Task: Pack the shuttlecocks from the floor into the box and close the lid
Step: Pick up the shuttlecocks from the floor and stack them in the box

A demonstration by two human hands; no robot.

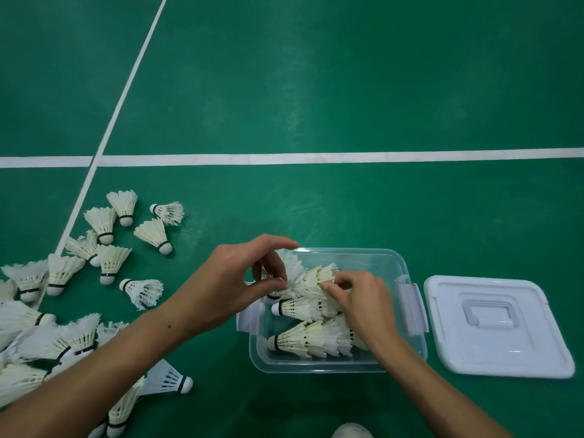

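Both hands arrange shuttlecocks inside the clear box (331, 363): left hand (240, 279) and right hand (363, 298) pinch feathered rows lying corks-left, while the loose shuttlecocks (110, 263) lie nearer the left hand.

Light: even, overhead | Glare: soft patches on floor (300, 99) | Focus: sharp centre | Edges: wide-angle bending, slight blur

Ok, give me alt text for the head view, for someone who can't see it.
Both hands, left hand and right hand, arrange shuttlecocks in a clear plastic box on a green court floor. Many loose shuttlecocks lie to its left; the white lid lies flat to its right.
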